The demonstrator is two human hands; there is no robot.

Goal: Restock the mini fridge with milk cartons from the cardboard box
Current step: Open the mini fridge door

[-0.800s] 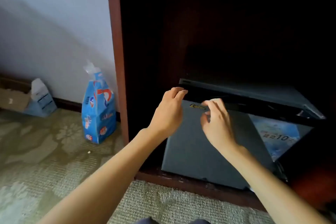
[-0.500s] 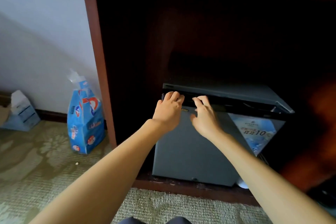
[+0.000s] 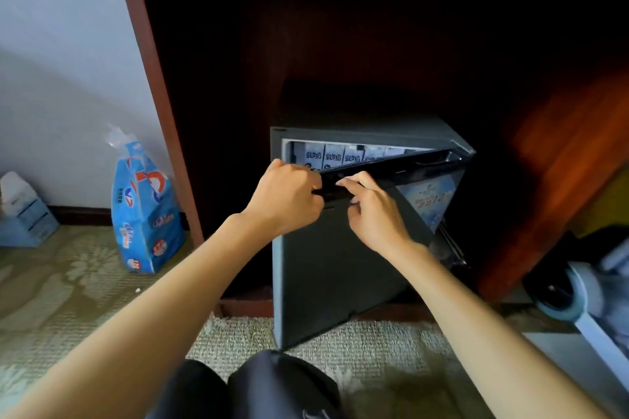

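At the far left of the frame a tissue box point(image 3: 23, 211) sits on the patterned carpet point(image 3: 68, 282), with a blue plastic pack point(image 3: 146, 207) just to its right against the wall. Right of that, a dark wooden cabinet point(image 3: 153, 78) holds a grey mini fridge point(image 3: 374, 133) at the centre. Its door point(image 3: 333, 265) stands partly open. The left hand point(image 3: 286, 197) grips the door's top left corner, fingers curled over the edge. The right hand point(image 3: 371, 211), just beside it, has fingertips on the same edge; whether it grips cannot be told. Through the gap above the hands, a row of milk cartons point(image 3: 332, 156) shows on a shelf inside. No cardboard box is in view. The task looks barely begun: the door needs opening wider, and cartons must be fetched and loaded.
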